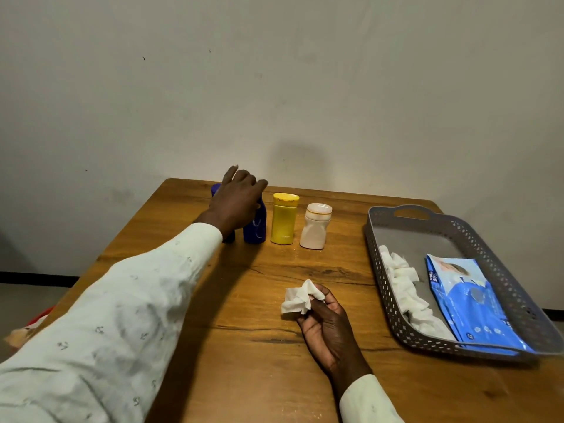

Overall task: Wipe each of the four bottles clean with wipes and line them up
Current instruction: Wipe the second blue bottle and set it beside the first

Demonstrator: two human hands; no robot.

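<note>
Progress: four bottles are standing upright in a row at the far side of the tabletop (244, 346), so the lining-up is looking nearly finished; whether each one is wiped clean is not something the view is showing.
Bottles: from left to right, a dark blue bottle (216, 190) is mostly hiding behind the hand, a second blue bottle (255, 230) is standing just beside it, then the yellow bottle (283, 219) and the white bottle (316, 227), each just apart from its neighbour.
Left hand (236, 198): it is reaching over the two blue bottles, fingers loosely spread; I cannot tell whether its grip is closing on either of them.
Right hand (328, 319): it is resting near the front of the tabletop, its grip pinching a crumpled white wipe (300, 299).
Still left: judging from this, only a last nudge of the leftmost bottles and putting the wipe away.
Around: a grey perforated tray (503, 279) is sitting at the right, holding a heap of used wipes (403, 285) and a blue wipes pack (470, 300).
In the way: the left arm's sleeve (122, 315) is blocking the view of the leftmost bottle; nothing is lying between the bottles.
</note>
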